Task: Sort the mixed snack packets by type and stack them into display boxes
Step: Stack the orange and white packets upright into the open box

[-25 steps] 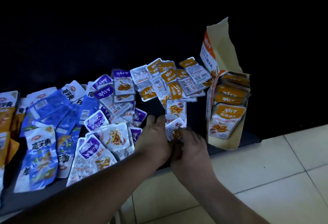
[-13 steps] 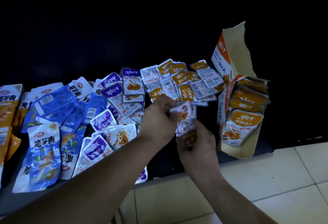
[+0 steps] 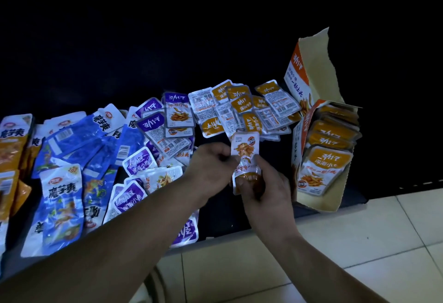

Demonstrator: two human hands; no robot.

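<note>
My right hand (image 3: 263, 190) grips the lower end of a small stack of orange snack packets (image 3: 245, 151), held upright above the dark surface. My left hand (image 3: 211, 168) pinches the stack's left edge with curled fingers. To the right stands an open orange display box (image 3: 318, 197), torn lid up, with several orange packets (image 3: 323, 166) stacked inside. Loose orange packets (image 3: 242, 106) lie beyond my hands. Purple packets (image 3: 153, 125) lie in the middle and blue packets (image 3: 62, 194) at the left.
The packets lie on a dark surface (image 3: 215, 218) whose front edge meets a pale tiled floor (image 3: 347, 242). More orange-brown packets (image 3: 9, 154) sit at the far left edge. The background beyond is black.
Both hands have lifted the orange packets off the surface and raised them; the right hand now holds the stack from below while the left hand steadies its side.
</note>
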